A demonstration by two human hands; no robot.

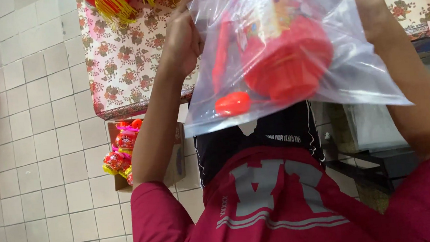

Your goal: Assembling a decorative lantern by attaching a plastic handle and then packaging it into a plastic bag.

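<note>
Head view: clear plastic bag (291,47) with red lantern (287,62) inside, held up before the chest; left hand (183,40) clamped on its left edge, right hand (371,6) largely hidden behind film. Step judged: bagging; next, closing the mouth, needs both edges aligned

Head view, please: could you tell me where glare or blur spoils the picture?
In the head view, glare streaks the clear plastic bag, veiling the red toy inside; the left hand gripping it looks soft and dim, and the tiled floor is evenly lit.
</note>
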